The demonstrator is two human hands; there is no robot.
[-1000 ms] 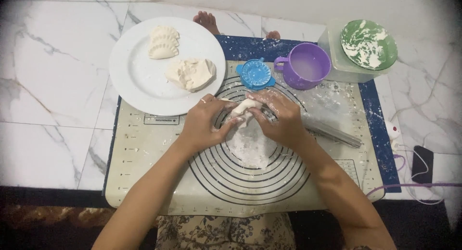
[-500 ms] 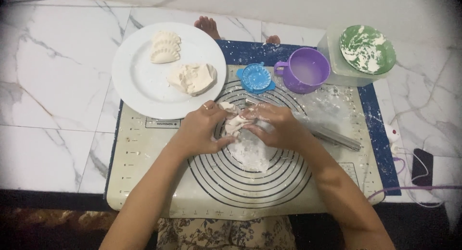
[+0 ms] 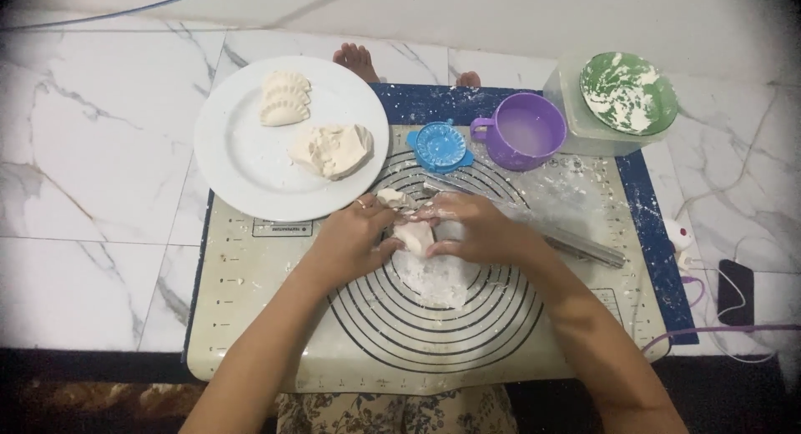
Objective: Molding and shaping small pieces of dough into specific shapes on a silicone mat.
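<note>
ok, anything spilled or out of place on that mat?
Mostly tidy. Loose flour is scattered on the baking mat, thickest under the dough piece held between the left hand and right hand. A rolling pin lies askew. Bare toes show beyond the white plate.

Plate, mould, cup crowd ahead; near mat seemingly open.

A baking mat lies on the floor. At its far left corner sits a plate holding two folded dumplings at the far side and a dough lump to their right. Right of the plate lies a dumpling press, then a cup, then a bowl on a container. A rolling pin lies right of centre. Both hands meet at the mat's middle around a dough piece.
</note>
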